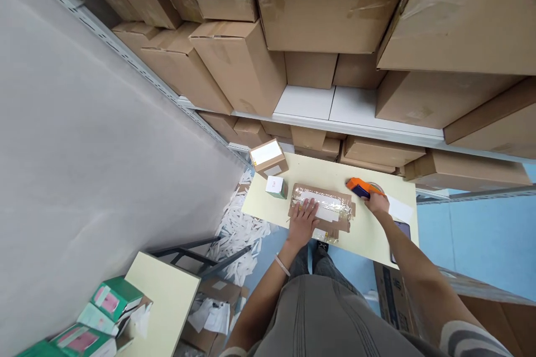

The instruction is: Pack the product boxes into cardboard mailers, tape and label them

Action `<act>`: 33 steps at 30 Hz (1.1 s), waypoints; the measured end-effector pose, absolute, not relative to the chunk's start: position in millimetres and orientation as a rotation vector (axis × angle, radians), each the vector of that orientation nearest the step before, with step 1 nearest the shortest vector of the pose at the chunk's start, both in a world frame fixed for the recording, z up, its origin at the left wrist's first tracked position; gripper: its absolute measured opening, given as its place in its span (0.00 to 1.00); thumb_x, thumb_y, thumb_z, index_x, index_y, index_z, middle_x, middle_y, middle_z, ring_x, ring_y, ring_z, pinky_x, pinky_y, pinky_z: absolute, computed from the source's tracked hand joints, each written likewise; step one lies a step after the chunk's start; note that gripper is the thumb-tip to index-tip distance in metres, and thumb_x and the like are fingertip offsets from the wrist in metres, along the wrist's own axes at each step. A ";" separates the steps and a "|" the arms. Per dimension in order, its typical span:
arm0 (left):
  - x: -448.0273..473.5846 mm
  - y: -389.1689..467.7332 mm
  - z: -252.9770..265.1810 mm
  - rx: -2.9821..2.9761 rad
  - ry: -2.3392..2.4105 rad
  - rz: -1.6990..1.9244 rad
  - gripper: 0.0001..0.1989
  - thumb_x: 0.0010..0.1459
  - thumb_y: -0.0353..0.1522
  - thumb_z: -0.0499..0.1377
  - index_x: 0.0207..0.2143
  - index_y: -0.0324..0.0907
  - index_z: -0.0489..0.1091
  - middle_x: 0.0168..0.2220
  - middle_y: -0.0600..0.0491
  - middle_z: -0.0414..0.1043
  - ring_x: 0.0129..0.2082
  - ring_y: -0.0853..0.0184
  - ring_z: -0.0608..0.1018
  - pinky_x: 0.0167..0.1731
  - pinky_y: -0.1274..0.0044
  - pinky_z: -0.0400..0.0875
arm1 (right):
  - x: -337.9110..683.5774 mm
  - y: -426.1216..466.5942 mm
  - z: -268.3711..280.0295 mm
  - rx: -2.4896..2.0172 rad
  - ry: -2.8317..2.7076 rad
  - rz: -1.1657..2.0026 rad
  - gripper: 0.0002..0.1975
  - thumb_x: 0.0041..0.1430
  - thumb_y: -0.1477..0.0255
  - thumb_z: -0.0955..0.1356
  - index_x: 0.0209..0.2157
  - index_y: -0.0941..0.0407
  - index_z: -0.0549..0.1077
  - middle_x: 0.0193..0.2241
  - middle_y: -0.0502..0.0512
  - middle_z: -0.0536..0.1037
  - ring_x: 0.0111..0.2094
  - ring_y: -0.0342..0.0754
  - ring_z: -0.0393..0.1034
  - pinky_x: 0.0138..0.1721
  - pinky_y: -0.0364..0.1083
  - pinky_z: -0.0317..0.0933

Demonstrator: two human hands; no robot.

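Note:
A flat brown cardboard parcel [330, 202] with a white label and shiny clear tape across it lies on the pale yellow table [318, 172]. My left hand [303, 222] presses flat on the parcel's near left corner, fingers spread. My right hand [377, 201] grips an orange tape dispenser [359, 186] with a dark blue part, set on the table just right of the parcel's far right corner.
A small green-and-white box [276, 186] and a brown labelled carton [268, 157] stand at the table's left. A white paper [400, 210] and a phone [402, 228] lie right. Shelves of cartons [335, 5] rise behind. Paper scraps [240, 231] litter the floor; green boxes [113, 298] sit near left.

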State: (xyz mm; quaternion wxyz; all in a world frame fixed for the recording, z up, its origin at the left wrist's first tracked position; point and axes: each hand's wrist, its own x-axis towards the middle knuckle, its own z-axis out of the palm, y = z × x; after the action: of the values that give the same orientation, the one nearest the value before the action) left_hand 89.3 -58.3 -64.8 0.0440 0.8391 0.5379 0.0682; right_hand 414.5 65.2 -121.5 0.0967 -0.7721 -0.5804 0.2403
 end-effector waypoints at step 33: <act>135.5 -22.7 -58.2 1.646 1.327 0.727 0.22 0.70 0.34 0.42 0.59 0.42 0.66 0.59 0.46 0.70 0.61 0.64 0.69 0.62 0.67 0.61 | 364.1 6.5 -12.9 -2.061 -1.689 0.786 0.40 0.53 0.34 0.50 0.08 0.52 0.57 0.13 0.57 0.68 0.20 0.48 0.62 0.26 0.46 0.54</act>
State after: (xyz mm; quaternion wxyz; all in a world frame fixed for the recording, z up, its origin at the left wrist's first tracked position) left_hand 135.5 -22.7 -58.2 0.4375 0.6620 0.5337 0.2924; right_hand 364.1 6.5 -12.9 0.1806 -0.7296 -0.5980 0.2783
